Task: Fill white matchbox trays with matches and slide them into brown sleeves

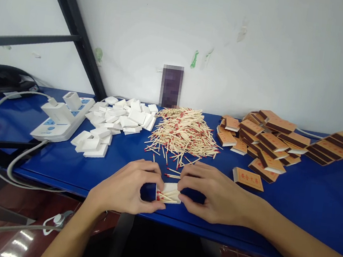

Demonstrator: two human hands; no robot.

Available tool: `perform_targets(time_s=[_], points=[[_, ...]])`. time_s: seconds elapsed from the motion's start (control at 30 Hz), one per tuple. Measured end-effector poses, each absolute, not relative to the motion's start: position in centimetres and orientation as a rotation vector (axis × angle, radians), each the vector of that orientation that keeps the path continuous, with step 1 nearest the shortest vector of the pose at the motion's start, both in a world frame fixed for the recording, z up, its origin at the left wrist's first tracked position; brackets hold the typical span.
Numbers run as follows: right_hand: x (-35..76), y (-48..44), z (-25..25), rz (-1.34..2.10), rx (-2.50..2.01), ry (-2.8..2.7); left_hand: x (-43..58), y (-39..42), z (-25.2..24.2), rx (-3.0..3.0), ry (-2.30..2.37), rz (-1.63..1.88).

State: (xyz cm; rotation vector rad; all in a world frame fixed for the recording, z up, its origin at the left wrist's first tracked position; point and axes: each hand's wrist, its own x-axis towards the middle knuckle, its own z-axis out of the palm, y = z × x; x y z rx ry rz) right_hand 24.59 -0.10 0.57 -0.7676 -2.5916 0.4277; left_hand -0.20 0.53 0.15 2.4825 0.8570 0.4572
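Observation:
Near the table's front edge lies a small white matchbox tray (170, 185) with several red-tipped matches (168, 196) inside. My left hand (129, 185) grips its left end between thumb and fingers. At the right end, my right hand (210, 192) pinches the tray, covering that corner. A few loose matches (172, 176) lie just behind the tray, between my hands. Farther back is a big heap of matches (186, 132), heads pointing every way.
White empty trays (119, 115) are piled at the left, beside a power strip (60, 120) with plugs and cables. Orange-brown matchboxes (268, 137) are heaped at the right; one box (248, 179) lies nearer. A pixelated dark rectangle (171, 87) stands against the wall.

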Motion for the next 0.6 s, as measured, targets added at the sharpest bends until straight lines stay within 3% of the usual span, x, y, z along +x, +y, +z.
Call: perform_targets(time_s=[0.27, 0.5, 0.6], points=[[24.1, -0.2, 0.7, 0.589, -0.754, -2.602, -0.2, 0.6, 0.2, 2.493, 0.848, 0.450], [24.7, 0.8, -0.1, 0.179, -0.955, -2.363, -0.3, 0.5, 0.3, 2.470, 0.808, 0.442], [24.7, 1.1, -0.4, 0.163, -1.062, -2.437, -0.3, 0.4, 0.5, 2.455, 0.784, 0.441]])
